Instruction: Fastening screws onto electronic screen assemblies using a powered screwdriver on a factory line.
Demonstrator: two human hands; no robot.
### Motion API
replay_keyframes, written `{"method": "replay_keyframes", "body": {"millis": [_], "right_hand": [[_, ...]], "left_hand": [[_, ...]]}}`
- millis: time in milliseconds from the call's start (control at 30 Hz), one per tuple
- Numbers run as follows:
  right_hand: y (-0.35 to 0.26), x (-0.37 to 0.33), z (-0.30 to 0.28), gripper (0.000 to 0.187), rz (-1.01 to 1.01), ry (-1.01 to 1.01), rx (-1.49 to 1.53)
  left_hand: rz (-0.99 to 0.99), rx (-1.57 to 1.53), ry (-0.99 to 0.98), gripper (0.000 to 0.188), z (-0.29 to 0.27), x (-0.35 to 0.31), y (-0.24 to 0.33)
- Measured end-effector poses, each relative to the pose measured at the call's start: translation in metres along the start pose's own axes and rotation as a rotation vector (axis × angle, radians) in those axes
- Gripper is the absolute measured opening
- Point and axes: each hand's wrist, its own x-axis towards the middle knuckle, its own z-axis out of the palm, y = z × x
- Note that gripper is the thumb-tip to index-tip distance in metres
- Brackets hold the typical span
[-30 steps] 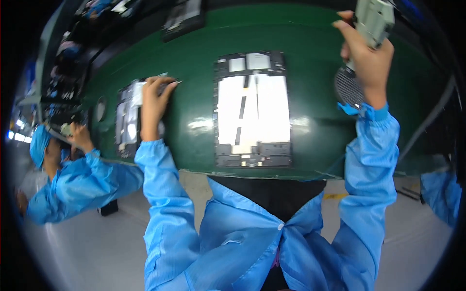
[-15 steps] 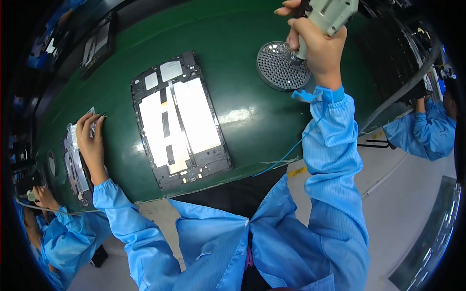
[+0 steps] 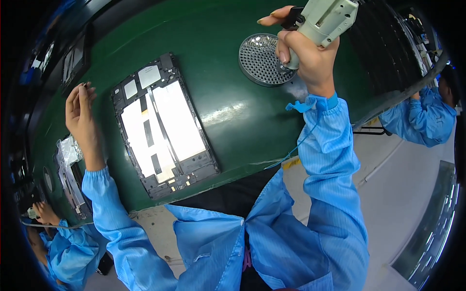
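In my right hand (image 3: 313,60) is a pale grey-green electric screwdriver (image 3: 326,22), gripped near its nose. Its tip reaches the right side of a round grey screw tray (image 3: 259,60) full of small holes, with shiny screws at its far edge. My left hand (image 3: 83,114) is raised over the left of the table, thumb and fingers pinched together. A tiny dark bit shows at those fingertips, too small to name. Between the hands lies an opened tablet (image 3: 191,121), its black frame around large white panels. Below my left hand sits another device (image 3: 70,177) with clear plastic film (image 3: 69,151) on it.
The green table (image 3: 233,140) ends just in front of me. A dark device (image 3: 74,63) rests at the far left. A blue wrist strap cord (image 3: 296,148) hangs from my right sleeve. Co-workers in blue sit left (image 3: 77,252) and right (image 3: 429,116).
My left hand has lifted from the film-covered device and moved farther away over the table. The screwdriver tip remains at the screw tray. The whole view has shifted slightly.
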Motion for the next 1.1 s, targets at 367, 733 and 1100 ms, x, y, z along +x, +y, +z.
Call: {"method": "replay_keyframes", "body": {"millis": [367, 733, 1100], "right_hand": [[-0.003, -0.004, 0.015, 0.034, 0.067, -0.110, 0.040], [0.004, 0.000, 0.017, 0.036, 0.055, -0.133, 0.089], [0.005, 0.000, 0.017, 0.036, 0.055, -0.167, 0.098]], "left_hand": [[-0.247, -0.300, -0.022, 0.037, 0.011, -0.005, -0.023], [-0.307, -0.219, -0.013, 0.038, 0.010, -0.003, -0.018], [-0.274, -0.229, -0.036, 0.037, -0.001, -0.001, -0.033]]}}
